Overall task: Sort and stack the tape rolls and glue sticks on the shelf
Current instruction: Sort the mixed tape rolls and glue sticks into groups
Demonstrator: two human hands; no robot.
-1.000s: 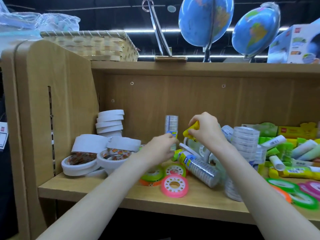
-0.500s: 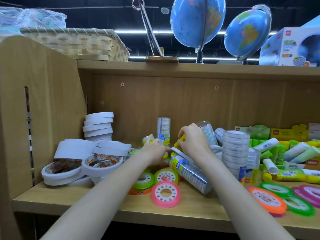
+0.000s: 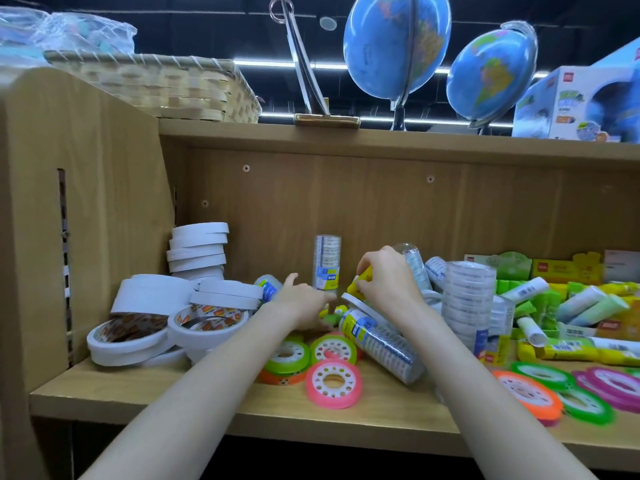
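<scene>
Mid-shelf [image 3: 214, 407], the right hand [image 3: 388, 282] pinches a yellow glue stick [image 3: 360, 284] standing roughly upright, while the left hand [image 3: 301, 301], fingers loose, reaches toward small glue sticks [image 3: 332, 311] lying just beside it, nearer the left.

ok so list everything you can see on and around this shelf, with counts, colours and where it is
white tape rolls: several, white, stacked and heaped at the shelf's left end
clear tape tubes: several, clear with blue labels; one upright at the back, one lying mid-shelf, a stack to its right
coloured tape rings: several, pink, green, orange, flat along the front edge
glue sticks: many, white, pale green and yellow, piled at right
yellow glue stick: one, yellow, in the right hand
shelf: one, wood
basket: one, woven, tan, on top, left
globes: two, blue, on top
box: one, blue and white, top right
left hand: reaching among the rolls, grip unclear
right hand: holds the yellow glue stick
</scene>
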